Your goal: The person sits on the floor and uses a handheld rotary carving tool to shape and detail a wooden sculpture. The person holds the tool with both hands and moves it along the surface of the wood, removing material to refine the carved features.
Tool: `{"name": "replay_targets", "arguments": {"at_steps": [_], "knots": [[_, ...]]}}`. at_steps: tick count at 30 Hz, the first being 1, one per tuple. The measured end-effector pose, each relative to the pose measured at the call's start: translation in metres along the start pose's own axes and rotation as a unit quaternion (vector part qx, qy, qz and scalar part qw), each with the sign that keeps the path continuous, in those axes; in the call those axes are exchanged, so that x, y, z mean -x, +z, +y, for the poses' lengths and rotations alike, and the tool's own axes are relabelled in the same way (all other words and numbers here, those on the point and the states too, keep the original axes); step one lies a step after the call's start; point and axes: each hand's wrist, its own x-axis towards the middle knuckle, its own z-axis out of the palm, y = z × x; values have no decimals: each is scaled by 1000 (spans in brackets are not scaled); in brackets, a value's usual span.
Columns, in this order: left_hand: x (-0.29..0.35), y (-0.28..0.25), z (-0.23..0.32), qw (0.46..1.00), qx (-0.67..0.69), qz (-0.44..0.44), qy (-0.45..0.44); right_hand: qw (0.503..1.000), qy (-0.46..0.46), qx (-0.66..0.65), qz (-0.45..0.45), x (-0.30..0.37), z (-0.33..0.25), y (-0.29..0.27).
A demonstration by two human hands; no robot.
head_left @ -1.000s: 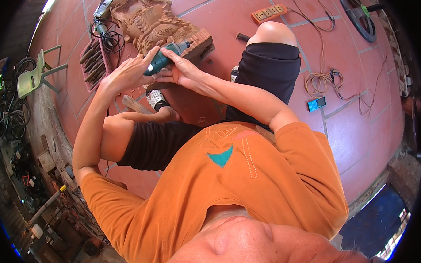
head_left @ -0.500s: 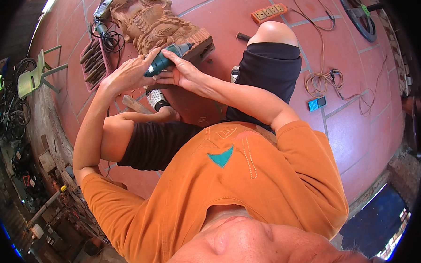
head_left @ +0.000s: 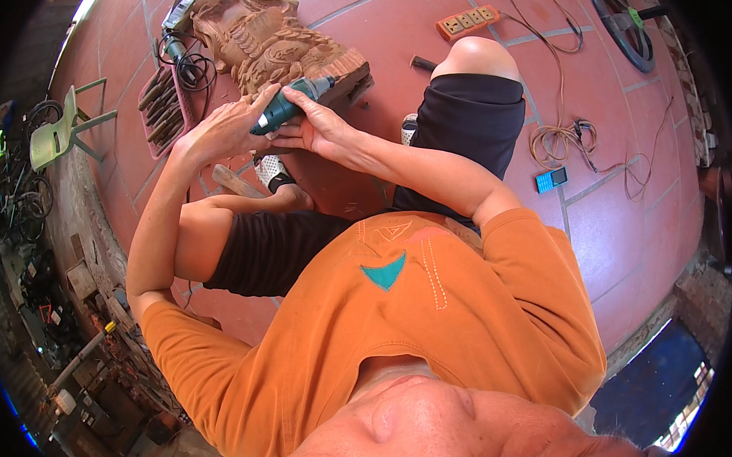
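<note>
A green die grinder (head_left: 277, 111) with a grey nose lies slantwise between my two hands, its front end pointing up and right. My left hand (head_left: 227, 127) closes on the grinder's body from the left, with some fingers out of sight around it. From the right, my right hand (head_left: 322, 126) grips it too, thumb along the top and fingers underneath. Just beyond the hands lies a carved brown wooden sculpture (head_left: 272, 45), its squared base end (head_left: 347, 70) closest to the grinder's nose. Whether the grinder's bit touches the wood I cannot tell.
On the left are a pink tray (head_left: 183, 114) of chisels, another corded power tool (head_left: 175, 47) and a green chair (head_left: 56, 136). A wooden mallet (head_left: 235, 182) lies by my foot. To the right are an orange power strip (head_left: 467, 21), coiled cable (head_left: 554, 143) and a phone (head_left: 551, 179).
</note>
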Motion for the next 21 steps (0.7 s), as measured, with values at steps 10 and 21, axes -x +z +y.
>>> {"name": "replay_targets", "arguments": {"at_steps": [10, 21], "knots": [[-1, -1, 0, 1000, 7, -12, -6, 1000, 6, 1, 1, 2, 0, 0], [0, 0, 1, 1000, 2, -14, -13, 1000, 0, 4, -4, 3, 0, 1]]}}
